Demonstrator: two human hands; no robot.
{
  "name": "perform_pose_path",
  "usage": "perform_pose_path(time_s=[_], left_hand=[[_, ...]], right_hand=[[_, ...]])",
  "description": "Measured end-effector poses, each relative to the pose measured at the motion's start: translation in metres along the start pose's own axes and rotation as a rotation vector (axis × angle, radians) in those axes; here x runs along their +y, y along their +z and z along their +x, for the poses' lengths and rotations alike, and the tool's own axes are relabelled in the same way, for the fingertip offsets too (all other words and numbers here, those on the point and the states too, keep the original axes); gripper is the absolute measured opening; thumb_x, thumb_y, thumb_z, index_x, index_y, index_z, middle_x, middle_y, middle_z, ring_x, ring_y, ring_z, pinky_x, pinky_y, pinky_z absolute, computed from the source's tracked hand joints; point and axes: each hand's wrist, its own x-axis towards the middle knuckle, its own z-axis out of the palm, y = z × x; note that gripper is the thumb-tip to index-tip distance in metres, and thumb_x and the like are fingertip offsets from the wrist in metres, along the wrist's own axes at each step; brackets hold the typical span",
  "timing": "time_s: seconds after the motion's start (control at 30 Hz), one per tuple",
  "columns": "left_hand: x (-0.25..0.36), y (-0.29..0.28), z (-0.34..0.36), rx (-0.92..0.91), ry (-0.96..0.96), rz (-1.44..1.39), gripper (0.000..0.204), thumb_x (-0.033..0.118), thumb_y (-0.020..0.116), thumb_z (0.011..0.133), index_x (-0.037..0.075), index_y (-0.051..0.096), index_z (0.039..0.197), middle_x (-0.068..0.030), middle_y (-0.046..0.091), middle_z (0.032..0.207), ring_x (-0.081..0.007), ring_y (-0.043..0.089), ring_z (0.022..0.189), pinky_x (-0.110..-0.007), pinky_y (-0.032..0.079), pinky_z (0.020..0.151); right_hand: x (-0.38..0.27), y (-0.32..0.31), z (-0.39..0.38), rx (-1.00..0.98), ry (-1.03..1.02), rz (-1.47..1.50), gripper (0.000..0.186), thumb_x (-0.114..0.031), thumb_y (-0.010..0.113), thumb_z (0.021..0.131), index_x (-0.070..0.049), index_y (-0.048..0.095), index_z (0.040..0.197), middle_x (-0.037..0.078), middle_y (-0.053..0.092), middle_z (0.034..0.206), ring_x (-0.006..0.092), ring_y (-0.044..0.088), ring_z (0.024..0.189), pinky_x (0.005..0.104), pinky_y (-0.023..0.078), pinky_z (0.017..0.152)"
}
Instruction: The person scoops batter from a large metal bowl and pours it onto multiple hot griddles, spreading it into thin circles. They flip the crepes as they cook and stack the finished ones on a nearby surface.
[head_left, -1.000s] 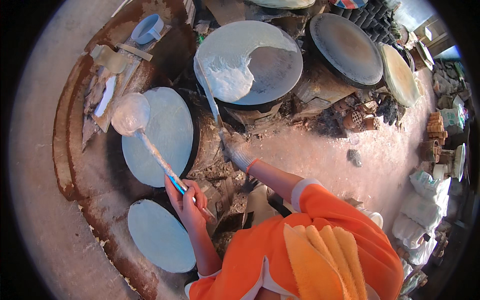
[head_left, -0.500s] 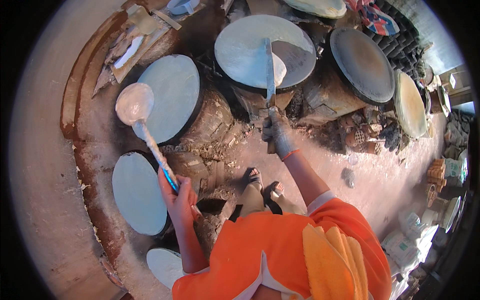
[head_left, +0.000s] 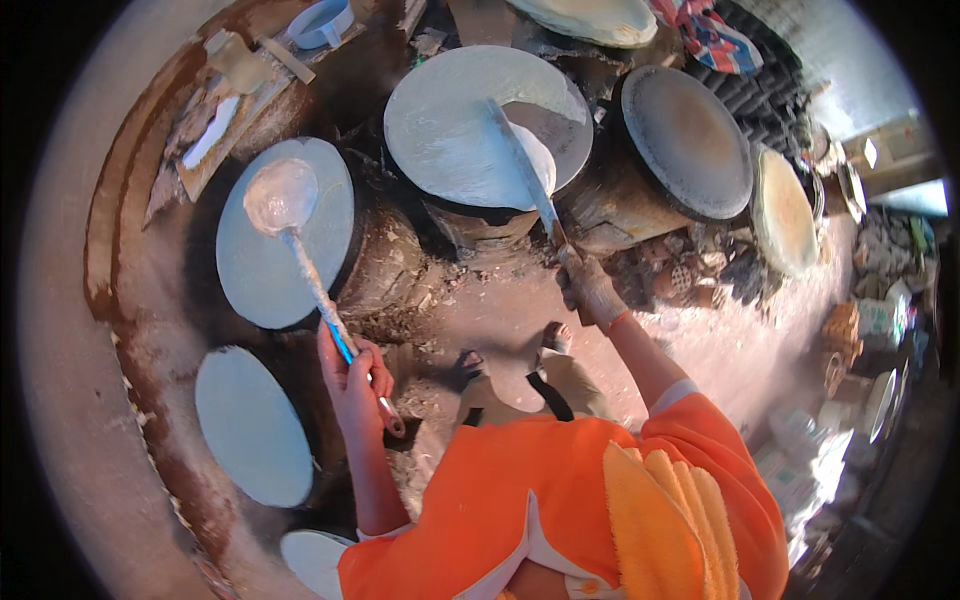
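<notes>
My left hand (head_left: 358, 385) is closed round the handle of a batter-coated ladle (head_left: 280, 197). The ladle's bowl hangs over a round griddle (head_left: 245, 265) covered with a pale layer. In a grey glove, my right hand (head_left: 592, 290) grips a long flat spatula (head_left: 520, 162). Its blade lies across the pale batter sheet (head_left: 440, 125) on the middle griddle, beside a whiter fold of batter (head_left: 538, 150). To the right of the fold a dark patch of bare griddle (head_left: 548, 122) shows. Whether the blade is under the sheet's edge, I cannot tell.
A dark, uncoated griddle (head_left: 690, 140) stands to the right, with a stack of pale round sheets (head_left: 783, 212) past it. Another coated griddle (head_left: 253, 425) is at lower left. A blue-white pan (head_left: 320, 24) sits at the back left. Perforated briquettes (head_left: 672, 278) lie on the floor.
The view has shifted as my feet stepped. The spatula has tilted, its tip swinging left while my right hand moved right. The ladle's bowl has come further over the left griddle.
</notes>
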Motion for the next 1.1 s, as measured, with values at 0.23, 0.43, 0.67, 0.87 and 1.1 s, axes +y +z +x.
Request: perform_pose_path(time_s=[0.23, 0.43, 0.67, 0.87, 1.1], left_hand=[[-0.007, 0.062, -0.009, -0.017, -0.017, -0.028, 0.062, -0.004, 0.045, 0.081, 0.016, 0.028, 0.137, 0.0007, 0.044, 0.069, -0.0035, 0.032, 0.039, -0.018, 0.026, 0.036], [-0.011, 0.084, 0.004, -0.163, -0.056, -0.027, 0.062, -0.003, 0.047, 0.081, 0.016, 0.027, 0.137, 0.0018, 0.041, 0.066, -0.0034, 0.031, 0.040, -0.019, 0.028, 0.038], [-0.008, 0.123, 0.011, -0.255, -0.079, 0.006, 0.063, 0.000, 0.044, 0.076, 0.011, 0.028, 0.136, 0.0009, 0.040, 0.063, -0.0040, 0.029, 0.040, -0.018, 0.028, 0.037], [-0.015, 0.146, 0.029, -0.300, -0.131, 0.027, 0.062, -0.004, 0.044, 0.078, 0.016, 0.029, 0.134, -0.0015, 0.045, 0.072, -0.0039, 0.031, 0.040, -0.019, 0.027, 0.037], [-0.028, 0.184, 0.034, -0.286, -0.196, 0.108, 0.057, -0.004, 0.042, 0.082, 0.012, 0.028, 0.135, 0.0003, 0.041, 0.065, -0.0030, 0.031, 0.039, -0.018, 0.027, 0.036]], right_hand=[[-0.038, -0.007, 0.019, -0.209, -0.216, -0.036, 0.041, -0.046, 0.044, 0.090, -0.007, 0.051, 0.077, 0.001, 0.044, 0.055, 0.0115, 0.040, 0.038, 0.0278, 0.036, 0.034], [0.010, -0.037, 0.001, -0.089, -0.289, -0.651, 0.038, -0.040, 0.040, 0.092, -0.008, 0.052, 0.109, 0.007, 0.052, 0.056, 0.0142, 0.053, 0.045, 0.0325, 0.043, 0.038], [-0.077, -0.083, 0.024, 0.024, -0.415, -0.886, 0.045, -0.041, 0.041, 0.091, 0.000, 0.061, 0.090, 0.020, 0.060, 0.067, 0.0261, 0.062, 0.060, 0.0384, 0.048, 0.051], [-0.030, -0.130, 0.057, 0.167, -0.497, -0.900, 0.049, -0.044, 0.040, 0.091, 0.000, 0.057, 0.100, 0.022, 0.061, 0.070, 0.0321, 0.062, 0.066, 0.0439, 0.050, 0.061], [-0.031, -0.120, 0.084, -0.194, -0.123, -0.502, 0.042, -0.039, 0.040, 0.093, -0.004, 0.054, 0.109, 0.012, 0.057, 0.065, 0.0222, 0.057, 0.050, 0.0367, 0.050, 0.045]])
